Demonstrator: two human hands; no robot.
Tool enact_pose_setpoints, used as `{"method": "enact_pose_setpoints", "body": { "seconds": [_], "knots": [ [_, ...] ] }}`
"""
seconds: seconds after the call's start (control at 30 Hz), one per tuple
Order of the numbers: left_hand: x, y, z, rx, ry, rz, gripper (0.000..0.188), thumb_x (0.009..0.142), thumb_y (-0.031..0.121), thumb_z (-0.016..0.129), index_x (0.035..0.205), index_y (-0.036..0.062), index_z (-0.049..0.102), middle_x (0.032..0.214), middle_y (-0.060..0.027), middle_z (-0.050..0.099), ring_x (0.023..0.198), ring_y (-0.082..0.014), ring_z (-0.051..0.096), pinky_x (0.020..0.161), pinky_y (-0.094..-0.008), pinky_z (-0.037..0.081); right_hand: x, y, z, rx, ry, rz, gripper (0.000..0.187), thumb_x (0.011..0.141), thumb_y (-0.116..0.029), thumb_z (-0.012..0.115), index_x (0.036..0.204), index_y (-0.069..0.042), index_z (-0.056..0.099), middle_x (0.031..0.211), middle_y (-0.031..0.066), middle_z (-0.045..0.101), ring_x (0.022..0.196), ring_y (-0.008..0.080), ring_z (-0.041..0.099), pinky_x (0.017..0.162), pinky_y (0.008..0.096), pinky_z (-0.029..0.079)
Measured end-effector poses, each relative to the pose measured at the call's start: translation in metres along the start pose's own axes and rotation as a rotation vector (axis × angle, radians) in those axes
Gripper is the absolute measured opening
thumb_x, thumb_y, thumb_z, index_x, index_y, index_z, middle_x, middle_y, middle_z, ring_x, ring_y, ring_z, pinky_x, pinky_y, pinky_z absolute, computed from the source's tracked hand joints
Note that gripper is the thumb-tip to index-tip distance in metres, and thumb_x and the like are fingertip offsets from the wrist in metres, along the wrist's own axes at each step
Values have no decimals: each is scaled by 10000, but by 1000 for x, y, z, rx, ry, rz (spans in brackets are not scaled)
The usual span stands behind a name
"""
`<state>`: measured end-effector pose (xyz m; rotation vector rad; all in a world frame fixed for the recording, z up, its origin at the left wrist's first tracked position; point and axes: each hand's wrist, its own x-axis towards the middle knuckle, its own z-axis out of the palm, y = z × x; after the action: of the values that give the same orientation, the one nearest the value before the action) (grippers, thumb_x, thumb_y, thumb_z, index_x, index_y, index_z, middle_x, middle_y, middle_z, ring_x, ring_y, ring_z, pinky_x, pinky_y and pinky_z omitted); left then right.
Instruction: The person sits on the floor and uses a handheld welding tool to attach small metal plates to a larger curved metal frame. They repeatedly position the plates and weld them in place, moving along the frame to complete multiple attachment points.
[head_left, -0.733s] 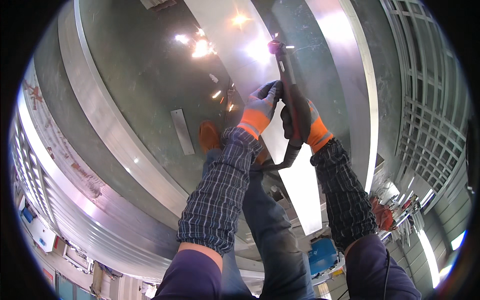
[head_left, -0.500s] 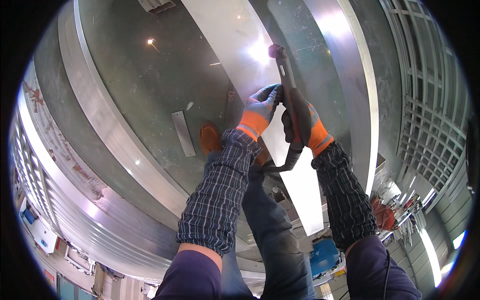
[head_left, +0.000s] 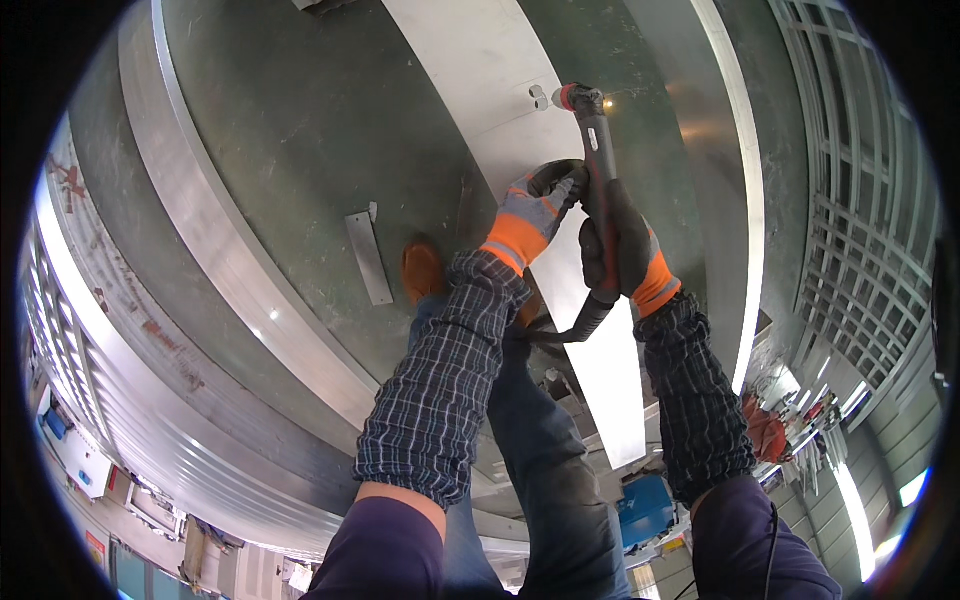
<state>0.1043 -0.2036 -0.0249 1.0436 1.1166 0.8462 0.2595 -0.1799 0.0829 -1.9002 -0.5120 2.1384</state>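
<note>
Over metal sheet (head_left: 600,370): both hands, left (head_left: 535,205), right (head_left: 620,245), closed around torch (head_left: 598,170).

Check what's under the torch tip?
Under the black cutting torch tip lies a pale flat metal sheet with a small cutout; gloved hands, left and right, hide the sheet beneath the handle.

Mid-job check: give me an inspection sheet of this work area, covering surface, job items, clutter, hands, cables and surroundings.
Surface: green-grey floor with a pale metal sheet lying on it.
Job's things: cutting torch, its head at the sheet's right edge with a small glow beside it.
Clutter: narrow metal strip loose on the floor.
Grippers: left hand and right hand, both gloved, closed on the torch handle.
Cables: dark hose runs from the torch's rear.
Surroundings: long metal beam at left, grid racks at right, blue box below.
</note>
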Motion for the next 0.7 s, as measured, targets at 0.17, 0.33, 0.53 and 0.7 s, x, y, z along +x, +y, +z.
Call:
{"method": "enact_pose_setpoints", "body": {
  "seconds": [0.17,0.33,0.53,0.7],
  "knots": [
    [-4,2,6,-148,107,-46,339,1046,186,546,1378,157,612,1271,-40,685,1106,-243,684,963,-368,558,5,-1,-1,45,-43,29,637,975,-712,456,1161,-117,583,615,11,504,430,165,495,402,327,438],
    [-1,24,6,-294,173,-238,298,1055,224,581,1292,63,661,1190,-79,725,1061,-193,707,921,-310,564,8,-2,0,27,-64,32,640,978,-709,453,1176,-115,585,616,8,504,436,157,496,406,324,441],
    [-1,26,4,-338,209,-234,314,1050,236,605,1270,19,662,1127,-86,738,1024,-160,702,894,-294,561,9,-4,4,37,-67,36,642,974,-714,457,1181,-120,587,624,5,510,441,152,499,409,322,442],
    [0,23,5,-483,231,-268,316,1050,243,611,1264,18,664,1096,-71,734,957,-142,681,855,-281,544,12,-4,4,27,-62,48,638,967,-716,473,1175,-124,588,626,6,515,442,152,500,411,324,447]
  ]
}}
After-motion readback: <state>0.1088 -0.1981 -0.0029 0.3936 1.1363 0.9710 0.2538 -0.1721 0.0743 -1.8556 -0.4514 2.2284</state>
